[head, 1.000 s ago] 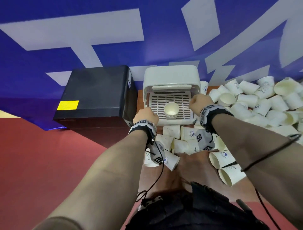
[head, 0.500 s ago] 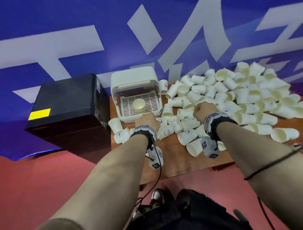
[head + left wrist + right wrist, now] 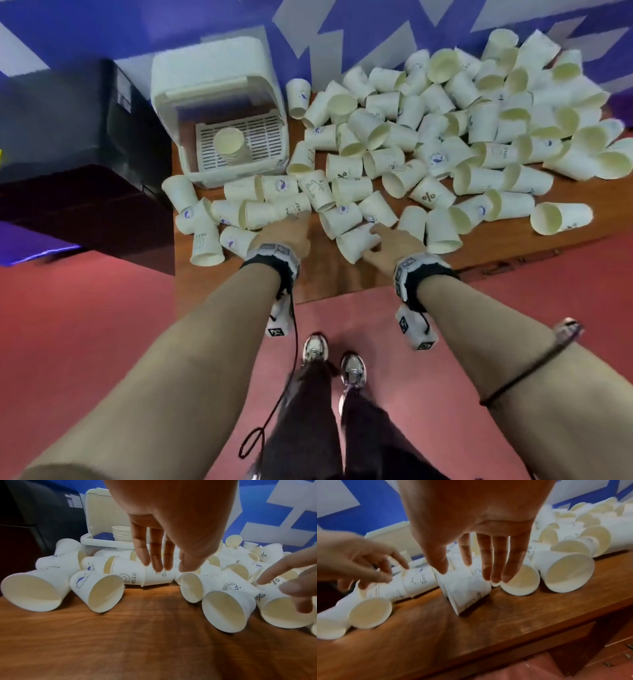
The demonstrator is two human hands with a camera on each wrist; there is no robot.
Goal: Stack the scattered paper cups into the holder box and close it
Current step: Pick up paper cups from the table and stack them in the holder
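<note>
I had my left hand (image 3: pixel 286 233) and right hand (image 3: pixel 390 245) spread wide over the paper cups (image 3: pixel 352 240) lying on the table (image 3: pixel 329 277), holding nothing. The holder box (image 3: pixel 219 120) stood open behind; a careless grab could crush 1.
</note>
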